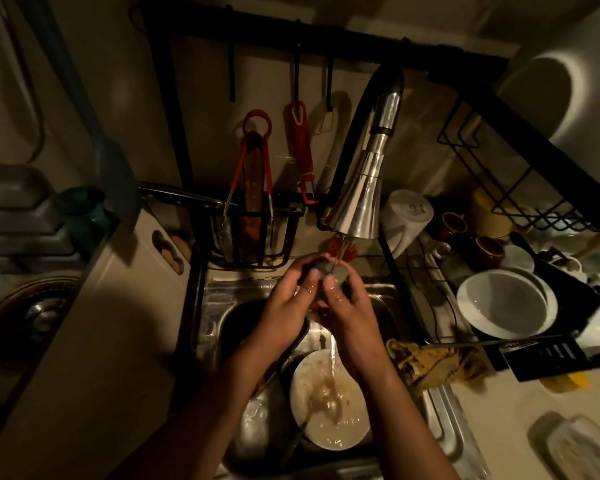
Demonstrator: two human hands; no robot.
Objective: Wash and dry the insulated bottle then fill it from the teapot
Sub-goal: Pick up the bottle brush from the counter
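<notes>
Over the sink (212, 299), the chrome faucet (364, 188) runs a thin stream that passes between your hands and lands on a soiled white plate (329, 403) lying in the basin. A dark pan (252, 322) sits just beside that plate, under your left wrist. Behind the hands, a black wire caddy (257, 237) holds orange-handled tongs (246, 174), and an orange peeler (302, 140) hangs from the rail above it. Reddish bristles (333, 247) show just behind the stream. To the right, the dish rack (413, 271) is crowded with a white bowl (503, 306), a white jug (404, 216) and brown cups (485, 251). A crumpled cloth (430, 362) lies on the surface (499, 417) at the sink's edge.

Your left grip (288, 299) and right grip (343, 306) meet under the spout, both curled round a small grey piece (326, 268), with the thumbs pressed on its near side and the fingers wrapped behind. Both wrists are angled upward, and the forearms converge from the bottom of the view. In this dim light you cannot tell whether the grey piece belongs to the insulated bottle, and the bottle's body cannot be picked out.
</notes>
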